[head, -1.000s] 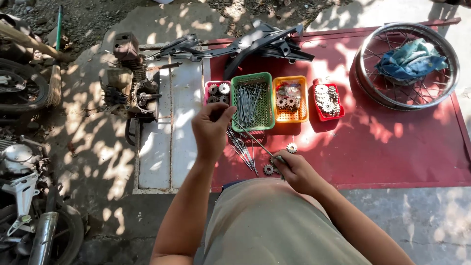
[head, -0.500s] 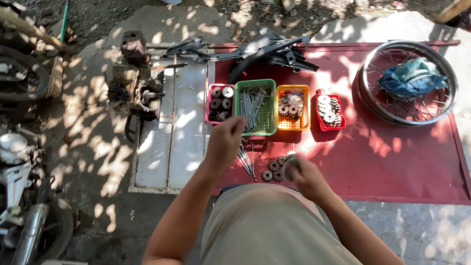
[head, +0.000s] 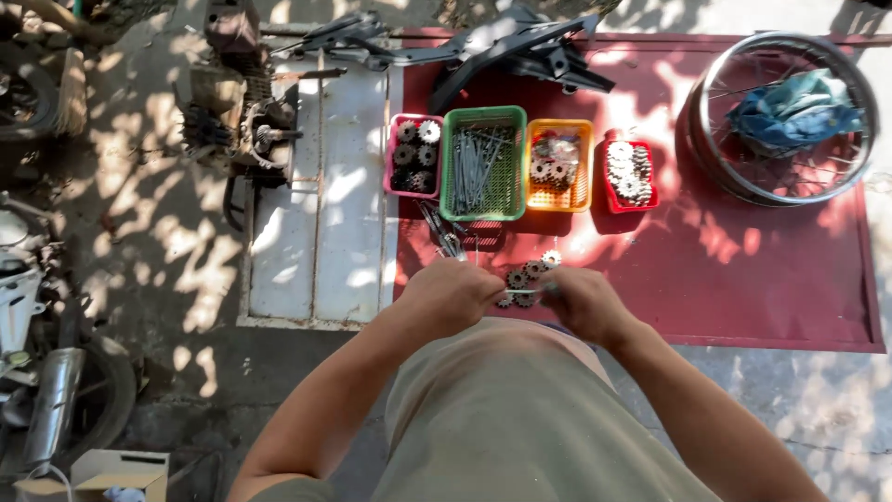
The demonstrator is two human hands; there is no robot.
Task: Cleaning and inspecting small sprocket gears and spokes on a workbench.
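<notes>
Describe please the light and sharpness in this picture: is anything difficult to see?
Head view: dappled sunlight, leaf shadows across the red mat; the green basket is sharp; the left hand and right hand lie in shade, so the thin part between them is unclear.

Thin metal rod (head: 522, 291) mostly hidden betw. left hand (head: 452, 296) & right hand (head: 583, 305), black rubber tyre (head: 23, 98) cut off at left edge, small gears' (head: 526, 275) teeth too small to tell.

A single head-worn camera looks almost straight down from standing height over the person's own chest. Its top edge, at 12 o'clock, faces away from the body across a red mat (head: 743, 270) on the ground. Both forearms enter from 6 o'clock. The view is moderately near; no second view overlaps.
</notes>
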